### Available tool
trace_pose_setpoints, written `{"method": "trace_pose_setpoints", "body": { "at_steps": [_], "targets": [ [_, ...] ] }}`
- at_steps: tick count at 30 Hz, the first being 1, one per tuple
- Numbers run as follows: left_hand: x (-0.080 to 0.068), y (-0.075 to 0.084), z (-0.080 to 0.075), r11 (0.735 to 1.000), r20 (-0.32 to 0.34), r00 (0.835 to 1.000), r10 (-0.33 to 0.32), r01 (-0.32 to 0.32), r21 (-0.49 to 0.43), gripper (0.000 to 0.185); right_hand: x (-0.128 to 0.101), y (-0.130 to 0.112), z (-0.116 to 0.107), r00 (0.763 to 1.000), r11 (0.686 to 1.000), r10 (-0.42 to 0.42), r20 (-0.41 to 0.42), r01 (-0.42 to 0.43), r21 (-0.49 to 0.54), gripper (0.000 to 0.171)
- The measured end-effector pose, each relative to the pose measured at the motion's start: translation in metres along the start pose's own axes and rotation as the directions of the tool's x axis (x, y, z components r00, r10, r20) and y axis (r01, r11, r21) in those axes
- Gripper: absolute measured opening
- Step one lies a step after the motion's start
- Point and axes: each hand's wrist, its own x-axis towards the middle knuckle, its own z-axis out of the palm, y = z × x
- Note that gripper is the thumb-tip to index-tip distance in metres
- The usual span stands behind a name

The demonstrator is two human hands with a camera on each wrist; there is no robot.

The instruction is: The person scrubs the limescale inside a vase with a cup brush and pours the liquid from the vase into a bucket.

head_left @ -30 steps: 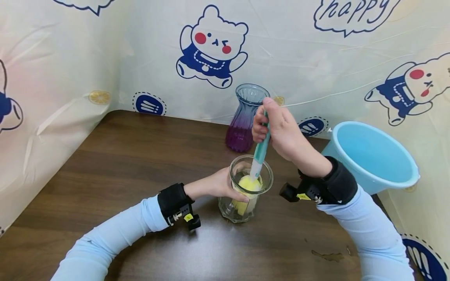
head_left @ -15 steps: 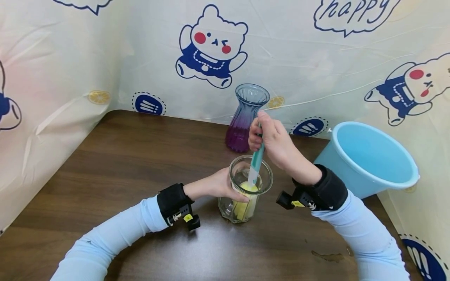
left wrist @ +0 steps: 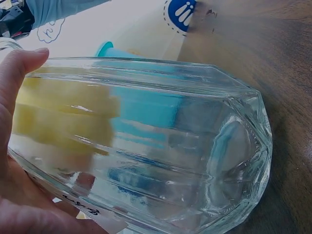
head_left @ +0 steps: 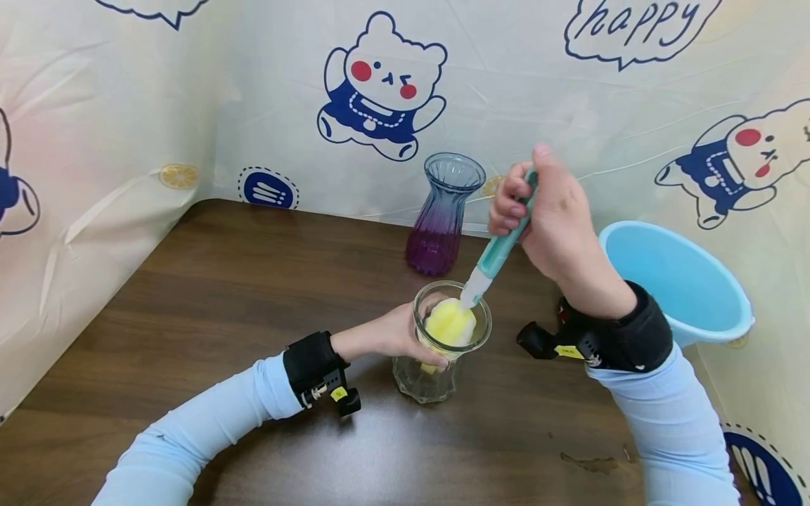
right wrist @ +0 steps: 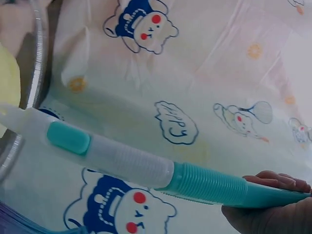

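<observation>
In the head view my left hand [head_left: 401, 336] grips a clear glass jar [head_left: 425, 385] round its upper part. The jar stands upright on the table; the left wrist view shows its faceted base [left wrist: 239, 165]. My right hand [head_left: 560, 221] holds the teal handle of a bottle brush [head_left: 503, 246], fingers curled round its upper end. The handle leans to the right over the jar's rim. At its lower end, the yellow sponge head [head_left: 449, 322] sits just inside the jar's mouth. In the right wrist view the white and teal handle [right wrist: 209, 183] runs toward the rim.
Behind the jar a blue-to-purple glass vase [head_left: 443, 211] stands at the back of the table. A light blue bucket [head_left: 677, 281] is at the right, partly behind my right wrist. Printed sheeting [head_left: 519, 84] hangs along the back and sides.
The brush goes deeper into the jar, then comes up until its sponge is at the mouth. My right hand has moved up and right, tilting the handle. My left hand stays put.
</observation>
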Motion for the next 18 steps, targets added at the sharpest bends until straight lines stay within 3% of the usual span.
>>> {"method": "trace_pose_setpoints", "body": {
  "at_steps": [6, 11, 18],
  "targets": [
    [-0.002, 0.001, 0.0, 0.997, 0.016, 0.999, -0.039, 0.04, -0.059, 0.075, -0.004, -0.01, -0.006, 0.998, 0.994, -0.059, -0.034, 0.062, 0.091, 0.046],
    [-0.001, 0.0, 0.0, 1.0, -0.008, 1.0, -0.006, 0.006, 0.008, 0.073, -0.005, 0.005, -0.001, 0.998, 0.994, -0.007, -0.068, 0.014, 0.109, 0.047],
    [0.0, 0.002, 0.001, 0.995, -0.019, 0.998, -0.053, 0.055, 0.086, 0.077, -0.01, 0.036, 0.005, 0.998, 0.995, 0.06, -0.011, -0.058, 0.087, 0.046]
  ]
}}
